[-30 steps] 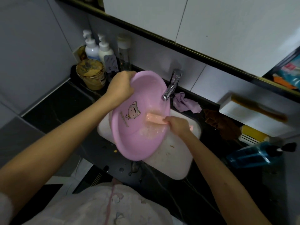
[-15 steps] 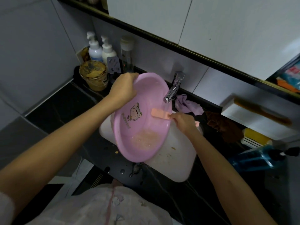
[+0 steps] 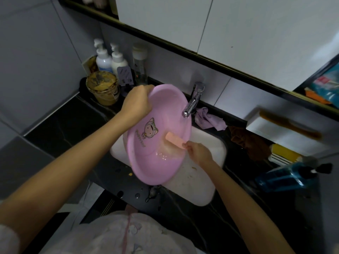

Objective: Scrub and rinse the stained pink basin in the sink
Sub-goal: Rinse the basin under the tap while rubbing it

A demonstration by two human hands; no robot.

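Basin (image 3: 159,158) tilted over sink (image 3: 207,143), left hand (image 3: 137,103) curled round its top rim. Right hand (image 3: 199,153) grips scrubber (image 3: 174,140) against the inside (murky water pools low). I'd scrub there with short, firm strokes.

The pink basin (image 3: 161,143) covers the sink's (image 3: 205,143) left part. The right hand (image 3: 199,153) hides the orange scrubber's (image 3: 174,140) grip end. The 2 pump bottles' (image 3: 103,59) labels are unreadable.
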